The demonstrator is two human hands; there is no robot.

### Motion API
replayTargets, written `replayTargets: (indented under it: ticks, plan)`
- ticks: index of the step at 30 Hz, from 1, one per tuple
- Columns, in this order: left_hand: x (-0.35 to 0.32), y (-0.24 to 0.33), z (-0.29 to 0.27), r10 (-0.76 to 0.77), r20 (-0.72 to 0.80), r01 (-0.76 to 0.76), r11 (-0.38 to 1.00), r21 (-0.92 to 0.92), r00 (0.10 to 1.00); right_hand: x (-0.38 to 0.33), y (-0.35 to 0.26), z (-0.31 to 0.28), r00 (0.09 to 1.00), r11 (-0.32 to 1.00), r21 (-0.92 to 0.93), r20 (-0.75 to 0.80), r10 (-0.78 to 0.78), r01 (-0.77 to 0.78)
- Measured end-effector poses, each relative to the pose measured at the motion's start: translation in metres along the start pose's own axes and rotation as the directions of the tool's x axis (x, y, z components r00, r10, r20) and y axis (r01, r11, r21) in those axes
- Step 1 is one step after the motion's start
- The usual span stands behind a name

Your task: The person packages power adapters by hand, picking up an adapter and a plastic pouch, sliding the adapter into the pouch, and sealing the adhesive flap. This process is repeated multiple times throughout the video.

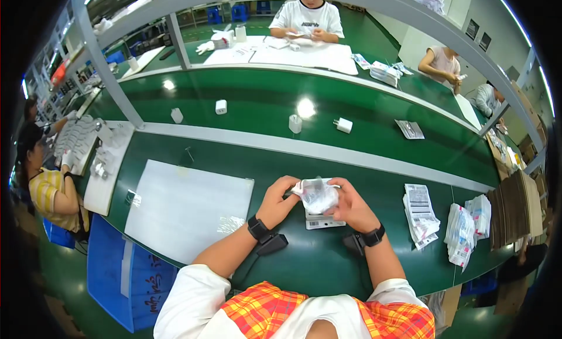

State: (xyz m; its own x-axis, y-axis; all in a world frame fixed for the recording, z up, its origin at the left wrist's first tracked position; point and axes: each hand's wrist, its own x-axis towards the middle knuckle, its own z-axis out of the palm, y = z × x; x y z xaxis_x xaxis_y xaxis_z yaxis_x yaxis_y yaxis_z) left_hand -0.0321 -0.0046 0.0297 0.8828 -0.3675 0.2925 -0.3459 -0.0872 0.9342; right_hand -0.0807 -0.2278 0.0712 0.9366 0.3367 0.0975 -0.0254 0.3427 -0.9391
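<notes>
Both of my hands meet over the green table [316, 263] just in front of me. My left hand [280, 197] and my right hand [350, 205] together grip a small clear plastic bag [319, 194] with something white inside it. Under the bag, a small white box [324, 223] with a label lies flat on the table. Each wrist wears a black band.
A large white sheet [187, 209] lies to my left. Stacks of printed leaflets [420, 213] and clear bags [462, 228] sit to my right. White chargers [343, 125] stand on the green conveyor beyond. Other people work opposite and to the left; a blue bin [126, 280] is lower left.
</notes>
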Motion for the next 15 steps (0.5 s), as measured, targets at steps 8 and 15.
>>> replayTargets:
  ticks: [8, 15]
  plan:
    - [0.004, -0.003, 0.017, -0.348, 0.108, 0.359, 0.826, -0.434, 0.931, 0.011, 0.022, -0.012, 0.958, 0.824, -0.526, -0.279, 0.067, -0.211]
    - [0.016, 0.001, 0.016, -0.171, 0.003, 0.155, 0.886, -0.436, 0.985, 0.015, 0.008, -0.032, 0.962, 0.868, -0.439, -0.236, 0.139, -0.233]
